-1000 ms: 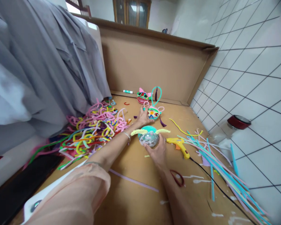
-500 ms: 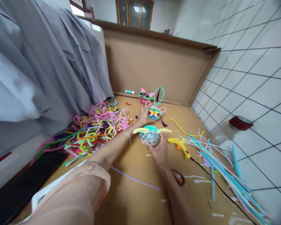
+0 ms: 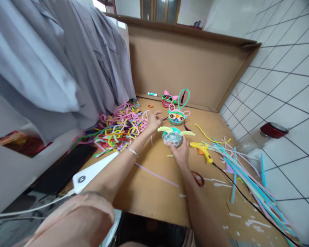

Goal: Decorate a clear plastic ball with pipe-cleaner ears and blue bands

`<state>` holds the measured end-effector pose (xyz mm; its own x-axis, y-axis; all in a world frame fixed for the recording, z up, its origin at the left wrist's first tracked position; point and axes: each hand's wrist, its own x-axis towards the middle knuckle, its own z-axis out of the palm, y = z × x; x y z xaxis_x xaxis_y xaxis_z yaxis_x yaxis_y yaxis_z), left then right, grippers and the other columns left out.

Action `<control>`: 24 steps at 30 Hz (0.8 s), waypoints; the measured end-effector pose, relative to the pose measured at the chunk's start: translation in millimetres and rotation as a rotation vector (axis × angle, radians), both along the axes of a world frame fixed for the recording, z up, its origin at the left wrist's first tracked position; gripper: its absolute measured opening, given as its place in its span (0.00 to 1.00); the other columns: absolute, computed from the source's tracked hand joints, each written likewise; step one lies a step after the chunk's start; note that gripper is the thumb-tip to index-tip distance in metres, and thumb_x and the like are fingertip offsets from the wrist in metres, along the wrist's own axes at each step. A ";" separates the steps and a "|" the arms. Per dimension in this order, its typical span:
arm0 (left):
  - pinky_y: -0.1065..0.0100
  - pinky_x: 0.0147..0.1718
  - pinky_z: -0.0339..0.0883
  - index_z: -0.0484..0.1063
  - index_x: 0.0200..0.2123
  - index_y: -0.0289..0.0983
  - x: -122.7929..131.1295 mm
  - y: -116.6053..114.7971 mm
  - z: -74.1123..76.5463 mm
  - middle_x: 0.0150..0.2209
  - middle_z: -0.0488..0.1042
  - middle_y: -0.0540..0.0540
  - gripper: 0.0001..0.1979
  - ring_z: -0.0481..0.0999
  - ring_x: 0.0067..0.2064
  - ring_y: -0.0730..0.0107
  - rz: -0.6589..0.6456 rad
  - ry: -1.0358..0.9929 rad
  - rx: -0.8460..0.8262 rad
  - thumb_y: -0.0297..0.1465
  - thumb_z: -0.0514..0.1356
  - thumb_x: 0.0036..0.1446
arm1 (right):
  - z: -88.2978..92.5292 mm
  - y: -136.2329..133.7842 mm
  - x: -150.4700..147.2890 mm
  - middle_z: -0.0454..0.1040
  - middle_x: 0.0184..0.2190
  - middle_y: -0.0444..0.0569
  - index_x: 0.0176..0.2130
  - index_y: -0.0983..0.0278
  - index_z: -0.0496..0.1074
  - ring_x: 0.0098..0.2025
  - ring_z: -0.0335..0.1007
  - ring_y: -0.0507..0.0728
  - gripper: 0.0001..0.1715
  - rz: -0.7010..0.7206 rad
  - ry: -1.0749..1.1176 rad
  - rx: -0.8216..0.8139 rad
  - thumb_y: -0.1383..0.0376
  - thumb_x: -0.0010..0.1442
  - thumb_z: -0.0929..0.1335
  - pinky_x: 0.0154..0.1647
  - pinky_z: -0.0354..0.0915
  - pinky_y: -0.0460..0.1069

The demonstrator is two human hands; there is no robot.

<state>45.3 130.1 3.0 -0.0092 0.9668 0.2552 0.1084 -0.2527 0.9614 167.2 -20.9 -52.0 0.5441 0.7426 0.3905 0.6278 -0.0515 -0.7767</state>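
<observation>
My right hand (image 3: 180,152) grips a round teal ornament (image 3: 173,139) whose greyish, pink-flecked front faces me. Two pale yellow fuzzy strips (image 3: 187,133) stick out from its sides like horns. My left hand (image 3: 153,121) is raised over the cardboard with its fingers apart and nothing in them. Just right of it sits a finished-looking face ornament (image 3: 176,117) with pink loop ears, a teal hanging loop and dark purple tassels. Behind that stands a red-and-green face ornament (image 3: 167,100) with pink pointed ears. A yellow glue gun (image 3: 202,151) lies right of my right hand.
Tangled colourful pipe cleaners (image 3: 123,128) are heaped at left. Straight pipe cleaners (image 3: 243,176) lie at right, near a red-lidded jar (image 3: 266,135). Scissors (image 3: 198,179), a glue stick (image 3: 152,94) and a white power strip (image 3: 92,171) are around. A cardboard wall (image 3: 185,65) rises behind.
My left hand has moved off the pink-looped face ornament and now hangs apart to its left. My right hand keeps hold of the teal ornament. The camera view has shifted.
</observation>
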 end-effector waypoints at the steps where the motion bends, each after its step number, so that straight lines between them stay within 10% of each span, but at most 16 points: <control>1: 0.59 0.46 0.72 0.75 0.46 0.34 -4.3 -12.5 -3.4 0.41 0.76 0.43 0.21 0.77 0.39 0.63 0.001 -0.009 -0.047 0.23 0.61 0.46 | 0.3 0.4 0.4 0.69 0.55 0.65 0.59 0.70 0.63 0.58 0.66 0.68 0.46 -0.002 -0.006 -0.004 0.54 0.46 0.74 0.60 0.62 0.61; 9: 0.53 0.56 0.67 0.71 0.52 0.36 -10.0 -100.6 -49.4 0.58 0.72 0.37 0.24 0.74 0.56 0.54 -0.043 -0.203 -0.178 0.29 0.64 0.49 | -0.1 4.1 0.2 0.70 0.54 0.66 0.58 0.70 0.64 0.57 0.67 0.69 0.45 0.002 -0.053 0.024 0.54 0.47 0.74 0.60 0.63 0.61; 19: 0.55 0.57 0.68 0.65 0.59 0.34 7.7 -93.5 -50.5 0.56 0.74 0.35 0.40 0.75 0.55 0.52 -0.253 -0.164 -0.221 0.41 0.71 0.43 | 4.9 -23.1 17.4 0.66 0.60 0.67 0.63 0.73 0.58 0.63 0.61 0.69 0.44 0.139 -0.314 -0.128 0.58 0.54 0.70 0.62 0.60 0.60; 24: 0.57 0.59 0.67 0.63 0.61 0.33 8.3 -91.9 -50.9 0.59 0.71 0.35 0.39 0.74 0.58 0.53 -0.236 -0.181 -0.234 0.40 0.68 0.48 | 25.6 -69.0 64.4 0.69 0.54 0.70 0.56 0.72 0.67 0.55 0.66 0.70 0.25 -0.235 -0.583 -0.366 0.65 0.62 0.64 0.54 0.61 0.61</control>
